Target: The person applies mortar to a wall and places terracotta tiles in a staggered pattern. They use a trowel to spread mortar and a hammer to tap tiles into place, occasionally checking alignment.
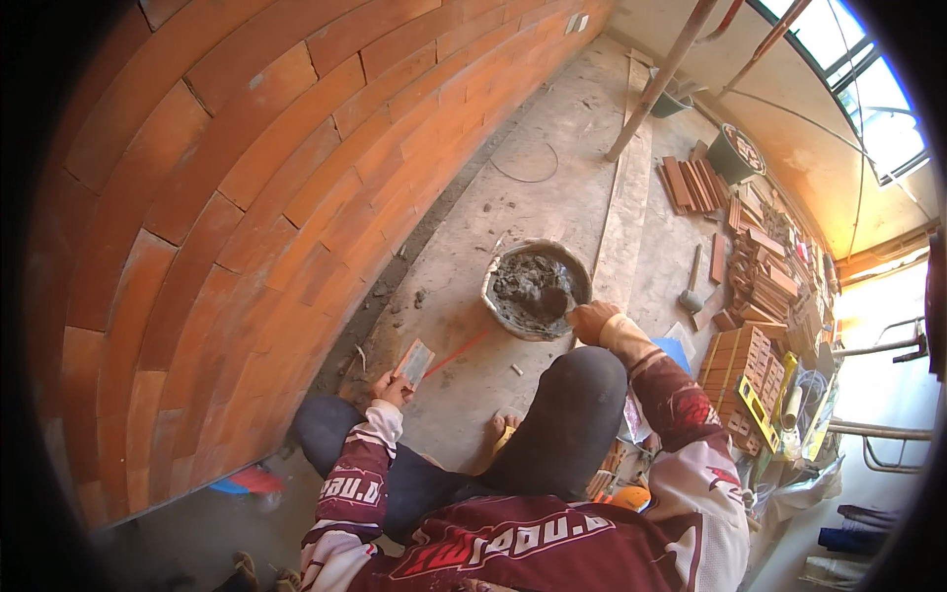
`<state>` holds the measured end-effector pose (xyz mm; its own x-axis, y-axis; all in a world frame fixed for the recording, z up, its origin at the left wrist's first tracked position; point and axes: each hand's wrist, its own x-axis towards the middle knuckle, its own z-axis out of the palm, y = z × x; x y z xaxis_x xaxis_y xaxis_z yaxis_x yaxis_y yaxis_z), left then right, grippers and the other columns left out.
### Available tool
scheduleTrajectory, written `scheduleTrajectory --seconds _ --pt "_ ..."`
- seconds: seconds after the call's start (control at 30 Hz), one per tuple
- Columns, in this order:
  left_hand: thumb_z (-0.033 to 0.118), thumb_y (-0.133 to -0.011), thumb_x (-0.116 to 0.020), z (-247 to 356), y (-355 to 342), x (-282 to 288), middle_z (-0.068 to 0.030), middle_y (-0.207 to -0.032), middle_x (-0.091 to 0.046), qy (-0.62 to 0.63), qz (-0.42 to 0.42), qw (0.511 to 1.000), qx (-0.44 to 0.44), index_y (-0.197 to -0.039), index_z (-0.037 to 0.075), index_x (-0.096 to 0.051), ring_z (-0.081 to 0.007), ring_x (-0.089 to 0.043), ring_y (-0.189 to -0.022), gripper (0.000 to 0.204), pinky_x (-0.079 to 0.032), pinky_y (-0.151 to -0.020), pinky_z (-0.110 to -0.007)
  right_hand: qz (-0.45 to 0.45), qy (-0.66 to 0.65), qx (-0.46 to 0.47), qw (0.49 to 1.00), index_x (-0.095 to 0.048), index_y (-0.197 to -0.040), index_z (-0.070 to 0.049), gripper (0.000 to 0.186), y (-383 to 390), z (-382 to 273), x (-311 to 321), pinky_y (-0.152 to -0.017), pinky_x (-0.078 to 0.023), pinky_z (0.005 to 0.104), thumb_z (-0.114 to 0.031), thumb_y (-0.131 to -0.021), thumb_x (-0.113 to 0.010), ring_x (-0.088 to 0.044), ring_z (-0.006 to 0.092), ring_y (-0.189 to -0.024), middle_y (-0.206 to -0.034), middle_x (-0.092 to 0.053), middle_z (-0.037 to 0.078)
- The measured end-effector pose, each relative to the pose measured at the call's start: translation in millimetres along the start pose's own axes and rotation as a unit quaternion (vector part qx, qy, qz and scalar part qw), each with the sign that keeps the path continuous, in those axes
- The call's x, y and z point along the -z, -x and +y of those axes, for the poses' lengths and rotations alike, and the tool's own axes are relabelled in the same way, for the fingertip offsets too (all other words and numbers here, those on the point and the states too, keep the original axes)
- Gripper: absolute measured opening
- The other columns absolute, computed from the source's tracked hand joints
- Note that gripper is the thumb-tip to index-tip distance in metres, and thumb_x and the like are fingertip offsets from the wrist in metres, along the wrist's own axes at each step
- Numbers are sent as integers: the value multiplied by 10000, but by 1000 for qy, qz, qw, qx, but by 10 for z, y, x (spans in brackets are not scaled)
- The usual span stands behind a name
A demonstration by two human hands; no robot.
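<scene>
My left hand [397, 389] is closed around a thin brick tile [415, 361], whose upper face looks grey. It is held over the floor, close to the brick wall [247, 227]. At the rim of a round tub [490, 309], my right hand [592, 321] is closed on a trowel [555, 300]. The trowel's dark end rests in the wet grey mortar [523, 276], and its handle is mostly hidden by my fingers.
Brick tiles [764, 271] lie piled at right, with a mallet [691, 299] and a yellow spirit level [758, 403] nearby. A dark bucket [735, 156] stands behind them. A pole [661, 79] rises beside a long plank [623, 197]. A red strip [459, 351] lies before the tub.
</scene>
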<state>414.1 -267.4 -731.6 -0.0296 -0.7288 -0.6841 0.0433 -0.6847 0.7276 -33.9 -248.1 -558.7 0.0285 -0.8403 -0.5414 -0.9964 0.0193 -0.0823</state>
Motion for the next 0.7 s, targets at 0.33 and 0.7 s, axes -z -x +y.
scheduleTrajectory --seconds 0.33,0.7 --pt "185 -920 -583 509 503 -123 -53 -824 -646 74 -61 995 16 -1028 68 -631 -150 -640 -701 165 -520 -596 -262 -87 -412 -84 903 -678 -818 -23 452 179 99 344 -449 -441 291 -455 -891 -568 -539 131 -510 -622 -568 62" --pt "191 -905 -613 885 515 -611 -42 -831 -657 57 -96 994 -14 -982 40 -632 -146 -637 -724 170 -511 -601 -251 -57 -589 -77 802 -673 -783 -13 435 405 350 -302 -443 -380 265 -428 -896 -609 -485 92 -504 -643 -566 12"
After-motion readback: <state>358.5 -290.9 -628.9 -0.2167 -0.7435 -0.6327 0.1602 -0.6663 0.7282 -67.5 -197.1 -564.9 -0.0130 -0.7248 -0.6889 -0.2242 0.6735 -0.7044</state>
